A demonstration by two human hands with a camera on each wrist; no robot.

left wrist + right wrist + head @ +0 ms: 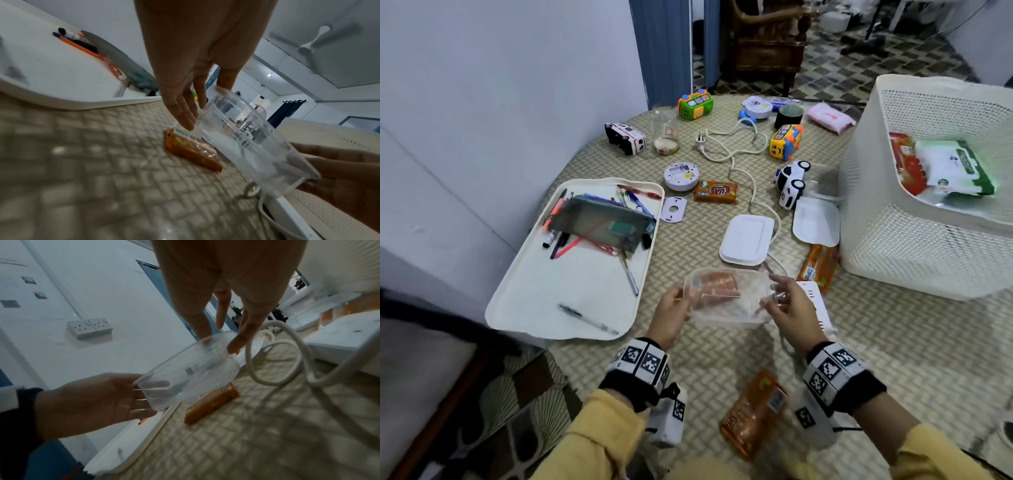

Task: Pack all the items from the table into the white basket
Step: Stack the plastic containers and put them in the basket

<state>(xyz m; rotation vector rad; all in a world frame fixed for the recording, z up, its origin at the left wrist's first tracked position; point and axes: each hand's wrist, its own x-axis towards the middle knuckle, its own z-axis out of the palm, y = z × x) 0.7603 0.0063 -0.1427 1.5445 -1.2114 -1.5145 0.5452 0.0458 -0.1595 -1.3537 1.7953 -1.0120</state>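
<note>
Head view: clear rectangular plastic container [726, 296], held above the woven-pattern bench [893, 342] between left hand [671, 317] and right hand [794, 308], one at each short end; an orange snack packet shows through its wall. White perforated plastic basket [893, 240] stands well apart at the right, holding a green-and-white pack [955, 168]. White plastic lid [747, 239] lies just beyond the container. Cream tray [544, 291] of pens at left. Orange biscuit packet [753, 411] between the wrists.

Left wrist view: left hand [195, 56], fingers [180, 110] straight and together, flat against the container [246, 142] end; right hand [339, 175] curls round the far end.

Right wrist view: right hand [226, 280], fingers [244, 331] spread over the container [185, 374] rim; left hand [92, 402] cups the other end. White cable [273, 363] loops beside.
</note>
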